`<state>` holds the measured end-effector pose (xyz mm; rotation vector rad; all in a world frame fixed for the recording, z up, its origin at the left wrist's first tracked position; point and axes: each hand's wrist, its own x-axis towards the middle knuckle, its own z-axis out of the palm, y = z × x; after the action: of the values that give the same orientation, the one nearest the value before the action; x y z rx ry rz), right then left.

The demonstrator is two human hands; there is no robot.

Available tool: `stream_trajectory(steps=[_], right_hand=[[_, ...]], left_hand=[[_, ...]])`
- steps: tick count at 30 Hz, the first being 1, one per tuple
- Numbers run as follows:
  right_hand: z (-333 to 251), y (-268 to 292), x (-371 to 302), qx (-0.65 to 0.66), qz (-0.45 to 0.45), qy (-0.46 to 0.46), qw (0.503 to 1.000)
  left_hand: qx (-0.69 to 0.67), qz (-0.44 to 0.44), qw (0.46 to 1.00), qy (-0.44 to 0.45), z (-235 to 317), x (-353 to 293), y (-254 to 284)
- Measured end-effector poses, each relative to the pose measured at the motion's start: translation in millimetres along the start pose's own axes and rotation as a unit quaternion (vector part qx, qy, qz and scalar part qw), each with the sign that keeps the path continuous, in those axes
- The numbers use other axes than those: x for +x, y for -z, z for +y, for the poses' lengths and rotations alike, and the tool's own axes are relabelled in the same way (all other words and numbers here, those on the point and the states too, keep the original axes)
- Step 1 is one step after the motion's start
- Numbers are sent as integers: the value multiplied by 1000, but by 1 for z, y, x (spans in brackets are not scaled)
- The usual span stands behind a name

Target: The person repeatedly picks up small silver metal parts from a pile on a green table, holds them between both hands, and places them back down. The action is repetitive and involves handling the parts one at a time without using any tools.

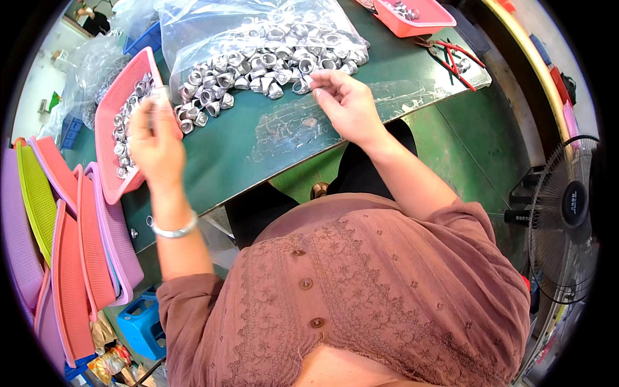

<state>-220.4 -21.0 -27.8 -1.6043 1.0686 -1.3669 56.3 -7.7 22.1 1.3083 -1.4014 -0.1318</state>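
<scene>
A heap of silvery metal rings (267, 61) spills out of a clear plastic bag (200, 26) onto the green table (284, 132). At the heap's near right edge is my right hand (351, 106), thumb and forefinger bent and slightly apart beside a ring (301, 86). No ring shows clearly between those fingers. My left hand (158, 138), with a bangle on its wrist, is smeared by motion over the right side of a long pink basket (106, 138). More rings lie in that basket. A silvery blur shows at the left fingertips; I cannot tell what it is.
Red-handled pliers (454, 61) and another pink basket (419, 22) are at the table's far right. Purple, pink and green baskets (71, 258) stand stacked at the left, above a blue stool (143, 326). A black fan (570, 206) stands at the right.
</scene>
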Motion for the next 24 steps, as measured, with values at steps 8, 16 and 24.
stream_trajectory(steps=[8,16,24], right_hand=[[11,5,18,-270,-4,162,949],[8,9,17,-200,-52,60,977],[7,24,10,147,-62,-83,984]], left_hand=[[339,-16,922,-184,-11,31,17],[71,-298,949,-77,46,-43,-98],[126,-348,929,-7,41,-37,-133]])
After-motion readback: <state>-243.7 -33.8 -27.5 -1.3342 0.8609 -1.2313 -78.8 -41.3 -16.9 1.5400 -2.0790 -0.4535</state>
